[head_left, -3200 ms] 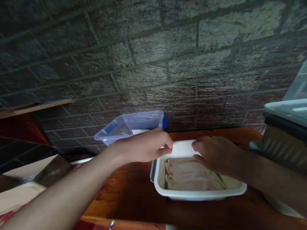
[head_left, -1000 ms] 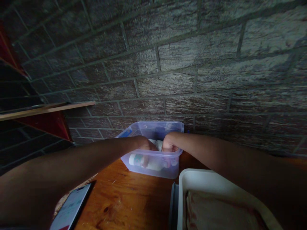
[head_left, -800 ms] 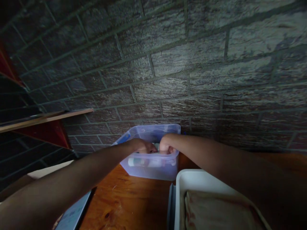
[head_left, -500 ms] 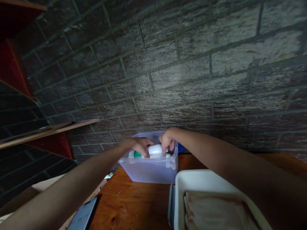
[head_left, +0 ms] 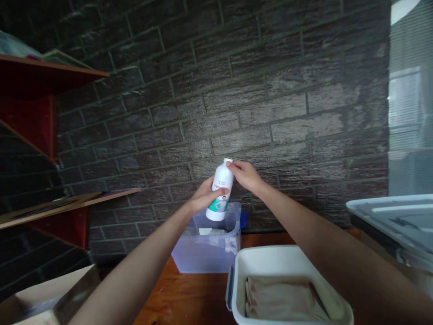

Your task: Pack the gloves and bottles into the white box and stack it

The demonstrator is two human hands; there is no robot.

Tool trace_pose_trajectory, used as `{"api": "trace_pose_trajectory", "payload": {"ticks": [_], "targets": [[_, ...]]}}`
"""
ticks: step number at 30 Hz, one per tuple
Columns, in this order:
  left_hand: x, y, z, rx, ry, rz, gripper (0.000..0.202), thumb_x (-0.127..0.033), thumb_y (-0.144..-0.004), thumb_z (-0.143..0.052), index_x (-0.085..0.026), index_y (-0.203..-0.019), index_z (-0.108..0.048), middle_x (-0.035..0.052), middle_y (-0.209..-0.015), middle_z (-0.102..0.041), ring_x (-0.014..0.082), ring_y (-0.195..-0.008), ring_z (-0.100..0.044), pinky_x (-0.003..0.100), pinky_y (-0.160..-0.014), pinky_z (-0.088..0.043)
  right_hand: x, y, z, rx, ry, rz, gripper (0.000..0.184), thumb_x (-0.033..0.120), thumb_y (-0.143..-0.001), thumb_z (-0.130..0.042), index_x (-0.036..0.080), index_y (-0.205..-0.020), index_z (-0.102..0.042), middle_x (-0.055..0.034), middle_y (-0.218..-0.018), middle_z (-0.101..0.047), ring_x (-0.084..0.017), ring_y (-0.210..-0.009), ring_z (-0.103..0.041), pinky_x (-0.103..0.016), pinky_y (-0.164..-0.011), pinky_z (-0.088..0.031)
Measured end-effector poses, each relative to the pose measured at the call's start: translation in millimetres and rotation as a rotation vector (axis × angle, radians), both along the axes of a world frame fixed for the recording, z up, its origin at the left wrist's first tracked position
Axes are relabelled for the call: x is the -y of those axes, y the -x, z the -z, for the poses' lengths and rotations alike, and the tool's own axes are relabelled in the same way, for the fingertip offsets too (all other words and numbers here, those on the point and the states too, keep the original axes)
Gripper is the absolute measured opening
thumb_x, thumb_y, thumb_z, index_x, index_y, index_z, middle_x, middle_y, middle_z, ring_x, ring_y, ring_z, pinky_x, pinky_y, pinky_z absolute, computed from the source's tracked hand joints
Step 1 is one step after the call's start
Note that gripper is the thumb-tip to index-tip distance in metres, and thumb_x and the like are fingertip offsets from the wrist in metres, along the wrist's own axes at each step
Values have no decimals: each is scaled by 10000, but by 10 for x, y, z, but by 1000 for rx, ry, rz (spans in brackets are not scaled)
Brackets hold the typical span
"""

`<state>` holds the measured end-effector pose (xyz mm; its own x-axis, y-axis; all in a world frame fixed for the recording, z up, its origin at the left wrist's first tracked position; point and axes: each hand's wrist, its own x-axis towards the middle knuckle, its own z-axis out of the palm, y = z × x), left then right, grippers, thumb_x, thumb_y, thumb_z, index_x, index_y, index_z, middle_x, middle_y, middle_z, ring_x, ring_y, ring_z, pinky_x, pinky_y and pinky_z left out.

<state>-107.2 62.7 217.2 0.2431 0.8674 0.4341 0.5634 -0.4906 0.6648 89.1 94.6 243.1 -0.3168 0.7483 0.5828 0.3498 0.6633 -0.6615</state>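
A white bottle (head_left: 221, 178) with a green-and-white label is held up, tilted slightly, its capped neck at the top. My left hand (head_left: 207, 196) is closed around the bottle's body, with the thumb across the label. At the neck, my right hand (head_left: 246, 174) pinches the white cap (head_left: 228, 160) with thumb and fingers. Just below the bottle stands a translucent purple-tinted plastic bin (head_left: 206, 259), open at the top. Some white items (head_left: 211, 231) lie in it, too partly seen to name.
A white tub (head_left: 241, 271) with folded cloth (head_left: 280, 298) stands at the front right. A cardboard box (head_left: 56, 289) is at lower left, and wooden shelves (head_left: 67, 207) jut from the left wall. A grey lidded container (head_left: 395, 212) is at right.
Both hands have lifted the white bottle out of the purple bin and brought it upright above it. The view has shifted, bringing the window blind and grey container in at the right.
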Motion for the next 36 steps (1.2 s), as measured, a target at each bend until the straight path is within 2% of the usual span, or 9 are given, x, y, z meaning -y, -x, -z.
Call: {"api": "trace_pose_trajectory", "payload": {"ticks": [3,5,7,9,13,16,23,29,36], "targets": [[130,-445,114,157,-75,36,591,-510,-833,-671,-144,-1283,-557,95,-1164,-706,277,-1029,-661,322,-843,-539,236,-147,57,-89,-45,44,483,453,-1086,-276,225,-1364,-599,-63,-1238,-724,-229,-1182,-635,-288,-945,-492],[243,-721,218,250,-102,63,546,-522,-863,-653,-152,-1257,-576,100,-1168,-708,275,-1041,-666,318,-852,-539,409,-261,160,-130,-53,70,479,399,-1085,-299,259,-1516,-453,-65,-1256,-718,-251,-1262,-599,-332,-1007,-475],[361,-950,336,333,-116,93,542,-548,-908,-609,-168,-1293,-563,100,-1198,-703,267,-1065,-667,313,-866,-539,589,-390,331,-161,-55,85,519,382,-1082,-300,273,-1589,-328,-78,-1325,-684,-254,-1324,-559,-363,-1054,-459],[462,-1115,457,402,-118,115,531,-565,-941,-569,-174,-1300,-559,96,-1168,-705,255,-1045,-672,310,-858,-541,762,-525,559,-197,-50,54,517,407,-1083,-276,288,-1583,-324,-72,-1399,-637,-239,-1321,-568,-362,-1065,-467],[566,-1275,676,576,-50,128,493,-570,-911,-639,-220,-1254,-583,56,-1113,-695,235,-1043,-657,292,-875,-527,978,-757,1028,-420,167,-370,542,497,-975,-588,316,-1471,-466,-54,-1333,-653,-262,-1220,-633,-388,-1026,-511],[567,-1306,793,628,22,126,523,-611,-887,-649,-241,-1251,-584,59,-1100,-696,253,-1028,-662,313,-849,-539,989,-831,1239,-405,197,-452,663,429,-836,-796,330,-1420,-496,-51,-1220,-683,-277,-1123,-659,-394,-936,-548],[527,-1287,911,683,42,162,563,-649,-990,-440,-240,-1338,-609,85,-1360,-660,284,-1303,-572,383,-1125,-422,957,-744,1372,-493,153,-350,519,420,-886,-758,331,-1347,-538,-36,-1119,-684,-248,-1036,-645,-370,-897,-544],[715,-1337,923,604,80,287,546,-536,-1040,-433,-268,-1515,-453,61,-1536,-536,273,-1406,-494,401,-1184,-373,947,-742,1395,-576,135,-239,405,500,-990,-592,280,-1325,-535,-48,-1140,-691,-226,-993,-648,-333,-836,-537],[849,-1387,955,514,69,197,572,-518,-1061,-396,-287,-1582,-344,42,-1631,-416,266,-1527,-317,384,-1211,-319,849,-781,1400,-604,114,-108,507,612,-1025,-421,256,-1361,-550,-66,-1103,-722,-235,-917,-675,-327,-727,-536]]}}
